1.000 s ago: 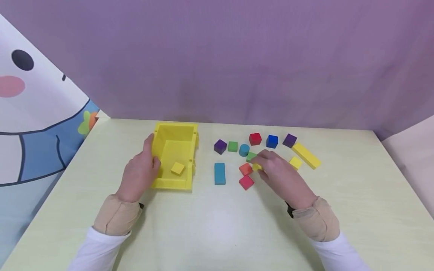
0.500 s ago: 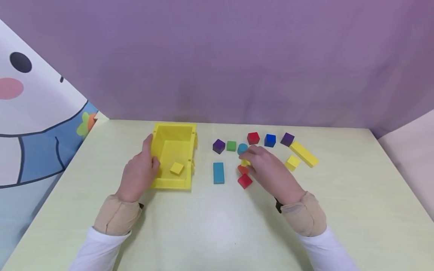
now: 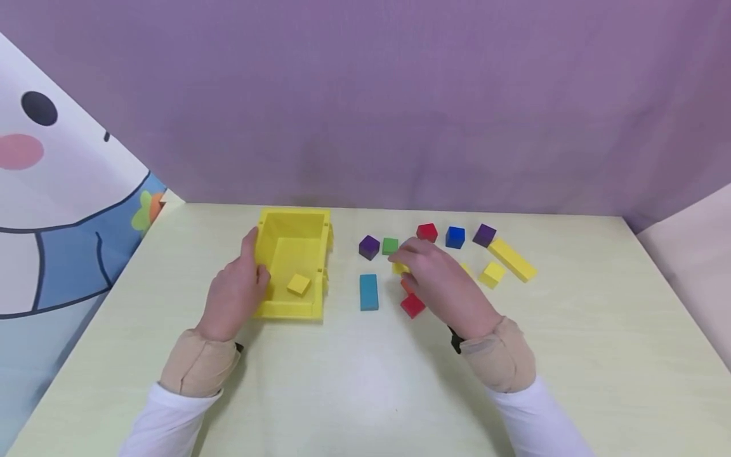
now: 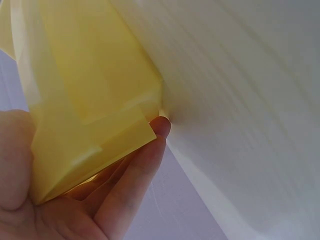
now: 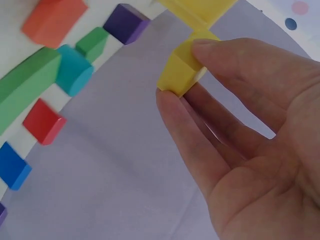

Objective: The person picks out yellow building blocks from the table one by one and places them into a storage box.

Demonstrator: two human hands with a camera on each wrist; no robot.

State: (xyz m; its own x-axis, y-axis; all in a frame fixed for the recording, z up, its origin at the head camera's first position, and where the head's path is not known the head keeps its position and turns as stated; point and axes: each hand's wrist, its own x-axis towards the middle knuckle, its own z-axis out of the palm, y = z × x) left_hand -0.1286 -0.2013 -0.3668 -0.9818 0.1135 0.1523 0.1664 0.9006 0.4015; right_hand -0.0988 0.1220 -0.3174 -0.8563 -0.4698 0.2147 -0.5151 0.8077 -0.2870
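My left hand (image 3: 233,292) grips the left wall of an open yellow box (image 3: 291,310), thumb on the inner side in the head view. In the left wrist view its fingers (image 4: 135,185) curl under the box's edge. One yellow block (image 3: 299,285) lies inside the box. My right hand (image 3: 442,282) pinches another yellow block (image 5: 182,67) between thumb and fingertips, held over the scattered blocks. Beneath and around this hand are a red block (image 3: 413,306), an orange block (image 5: 55,20), a teal cylinder (image 5: 73,70) and a long green block (image 5: 27,85).
Right of the box stand a purple cube (image 3: 369,247), a small green block (image 3: 390,246) and a flat teal block (image 3: 368,292). Farther right are a red cube (image 3: 426,232), a blue cube (image 3: 455,237), another purple cube (image 3: 484,235), a long yellow block (image 3: 513,260) and a yellow cube (image 3: 492,275).
My right hand has lifted the pinched yellow block and carried it left over the other blocks, toward the box. The left hand and the box have stayed in place.
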